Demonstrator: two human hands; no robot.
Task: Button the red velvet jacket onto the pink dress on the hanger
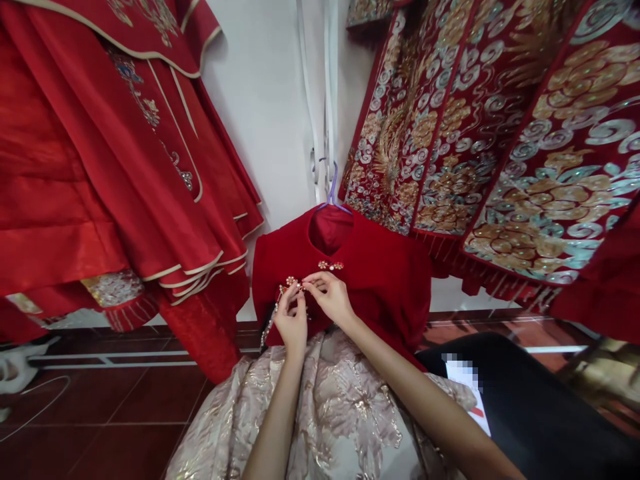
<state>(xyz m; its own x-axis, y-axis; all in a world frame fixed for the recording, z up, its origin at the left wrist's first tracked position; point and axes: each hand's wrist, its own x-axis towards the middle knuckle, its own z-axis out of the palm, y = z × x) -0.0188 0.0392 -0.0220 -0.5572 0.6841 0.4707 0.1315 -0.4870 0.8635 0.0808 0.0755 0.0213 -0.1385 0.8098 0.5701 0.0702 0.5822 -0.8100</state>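
Observation:
A red velvet-like garment point(383, 260) hangs before me on a purple hanger point(332, 193), its round neckline facing me. A gold flower-shaped clasp point(331, 265) with a pale bead sits on its front, just under the neckline. To the lower left is a similar gold flower ornament point(289, 281), and a beaded string point(268, 327) dangles beside it. My left hand point(291, 319) pinches this ornament from below with bent fingers. My right hand point(329, 293) meets it from the right, thumb and fingertips pinched at the ornament's right end. The fingertips partly hide the small piece between them.
Red robes with pale piping point(165, 153) hang at left. Densely embroidered red panels point(450, 133) with fringe hang at right. A shiny floral fabric point(350, 400) covers my lap. On a black seat point(530, 393) at right lies white paper point(467, 383). A white rail point(115, 360) runs low at left.

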